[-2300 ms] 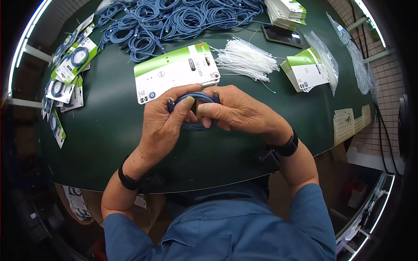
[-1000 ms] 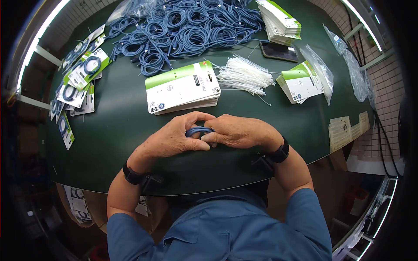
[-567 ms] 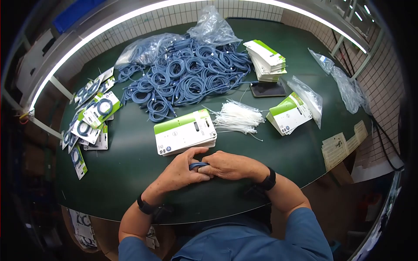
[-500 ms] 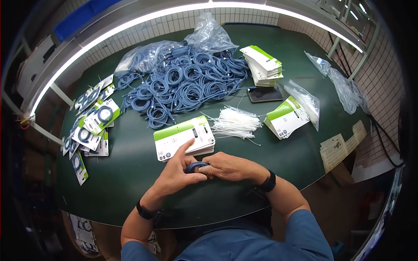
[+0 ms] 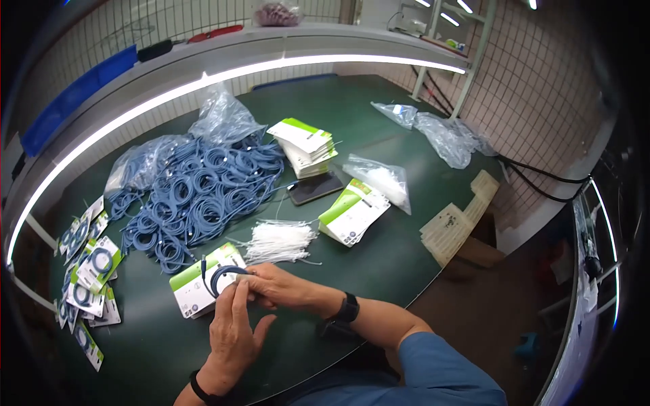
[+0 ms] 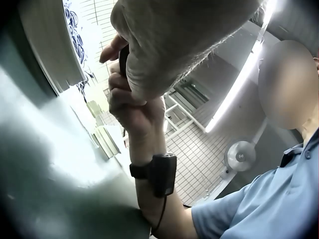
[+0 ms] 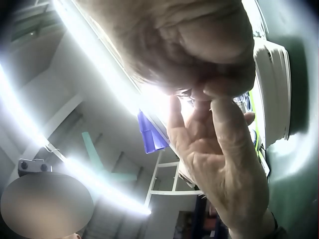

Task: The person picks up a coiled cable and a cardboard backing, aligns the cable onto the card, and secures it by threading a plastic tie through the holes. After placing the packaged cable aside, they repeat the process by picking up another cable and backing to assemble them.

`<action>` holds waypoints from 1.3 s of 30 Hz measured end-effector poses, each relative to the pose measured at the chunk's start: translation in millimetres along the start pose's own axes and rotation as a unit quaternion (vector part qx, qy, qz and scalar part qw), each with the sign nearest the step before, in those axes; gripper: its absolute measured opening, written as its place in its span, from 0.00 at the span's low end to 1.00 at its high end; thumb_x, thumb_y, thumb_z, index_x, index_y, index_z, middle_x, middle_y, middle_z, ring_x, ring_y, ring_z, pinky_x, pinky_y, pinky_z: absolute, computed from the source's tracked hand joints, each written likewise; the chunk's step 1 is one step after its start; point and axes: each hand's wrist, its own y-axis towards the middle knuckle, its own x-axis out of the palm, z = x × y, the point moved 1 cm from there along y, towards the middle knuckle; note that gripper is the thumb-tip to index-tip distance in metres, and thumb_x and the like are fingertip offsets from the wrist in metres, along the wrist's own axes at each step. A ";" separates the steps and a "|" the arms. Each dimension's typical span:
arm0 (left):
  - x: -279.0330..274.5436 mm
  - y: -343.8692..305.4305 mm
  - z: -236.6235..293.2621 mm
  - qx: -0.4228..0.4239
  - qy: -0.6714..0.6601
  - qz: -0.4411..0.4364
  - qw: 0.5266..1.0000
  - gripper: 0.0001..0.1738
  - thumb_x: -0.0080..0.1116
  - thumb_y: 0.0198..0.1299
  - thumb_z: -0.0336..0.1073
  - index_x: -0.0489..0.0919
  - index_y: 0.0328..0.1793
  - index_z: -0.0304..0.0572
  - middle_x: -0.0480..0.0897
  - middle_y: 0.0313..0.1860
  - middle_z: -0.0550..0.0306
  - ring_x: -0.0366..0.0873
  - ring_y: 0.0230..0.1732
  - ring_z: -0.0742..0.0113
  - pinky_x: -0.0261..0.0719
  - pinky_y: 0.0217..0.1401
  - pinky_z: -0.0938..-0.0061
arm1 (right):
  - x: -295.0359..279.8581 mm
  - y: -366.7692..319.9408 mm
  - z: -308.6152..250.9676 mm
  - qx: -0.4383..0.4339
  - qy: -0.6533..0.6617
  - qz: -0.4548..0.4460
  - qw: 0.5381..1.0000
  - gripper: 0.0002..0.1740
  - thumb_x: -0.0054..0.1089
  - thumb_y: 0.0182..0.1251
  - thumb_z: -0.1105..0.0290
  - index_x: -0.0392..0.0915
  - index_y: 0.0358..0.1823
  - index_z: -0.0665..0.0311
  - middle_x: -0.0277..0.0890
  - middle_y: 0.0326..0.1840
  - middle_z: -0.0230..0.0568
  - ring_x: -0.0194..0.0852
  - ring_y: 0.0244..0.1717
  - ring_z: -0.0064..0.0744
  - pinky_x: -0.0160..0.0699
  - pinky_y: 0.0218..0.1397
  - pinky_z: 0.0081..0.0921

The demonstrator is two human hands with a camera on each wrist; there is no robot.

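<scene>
A coiled blue USB cable [image 5: 216,277] hangs over the front stack of white and green cards [image 5: 185,289] in the head view, one plug end sticking up at its left. My right hand [image 5: 279,287] pinches the coil at its right side. Just below, my left hand [image 5: 232,335] has its fingers stretched up to the coil and the right fingertips, thumb spread away. In the right wrist view the left hand [image 7: 224,159] shows long, straight fingers meeting the right hand [image 7: 189,45]. In the left wrist view the right hand's [image 6: 130,107] fingers are curled.
A large heap of coiled blue cables [image 5: 196,193] lies behind. White zip ties [image 5: 279,241], a phone [image 5: 315,189], two more card stacks [image 5: 303,147] and plastic bags [image 5: 379,179] sit farther right. Carded cables [image 5: 98,267] pile up at the left.
The head view has swung up and to the right. Both hands have brought the cable coil over the front card stack, and the left hand's grip on it has loosened into straight fingers.
</scene>
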 end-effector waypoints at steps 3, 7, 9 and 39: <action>8.7 3.3 -4.9 0.009 0.036 0.009 0.999 0.52 0.82 0.50 0.36 0.66 0.79 0.30 0.83 0.54 0.42 0.81 0.50 0.47 0.82 0.51 0.60 | -0.9 6.4 17.3 -0.021 0.017 0.012 1.000 0.20 0.49 0.86 0.54 0.73 0.37 0.62 0.69 0.27 0.26 0.64 0.19 0.15 0.63 0.20 0.18; 8.7 -1.9 -5.4 -0.060 0.026 -0.023 0.998 0.50 0.81 0.49 0.33 0.68 0.78 0.30 0.84 0.48 0.46 0.82 0.47 0.49 0.82 0.49 0.60 | 5.2 7.8 14.2 -0.018 -0.032 0.071 0.997 0.14 0.55 0.83 0.60 0.76 0.48 0.66 0.69 0.26 0.26 0.64 0.20 0.14 0.64 0.22 0.19; 6.0 0.1 -8.8 -0.008 0.012 0.006 1.000 0.44 0.80 0.50 0.30 0.72 0.75 0.31 0.85 0.46 0.48 0.83 0.45 0.51 0.83 0.47 0.61 | -2.2 12.8 23.3 -0.099 -0.095 0.115 0.984 0.14 0.58 0.81 0.63 0.75 0.55 0.68 0.70 0.26 0.26 0.64 0.21 0.14 0.64 0.23 0.19; -28.9 -1.8 -41.2 0.091 -0.114 0.068 0.987 0.15 0.78 0.46 0.26 0.90 0.43 0.43 0.86 0.33 0.61 0.83 0.33 0.65 0.82 0.31 0.71 | 28.3 -23.9 -42.4 -0.282 -0.567 -0.010 0.774 0.21 0.72 0.63 0.68 0.78 0.56 0.63 0.79 0.49 0.42 0.84 0.43 0.44 0.82 0.41 0.35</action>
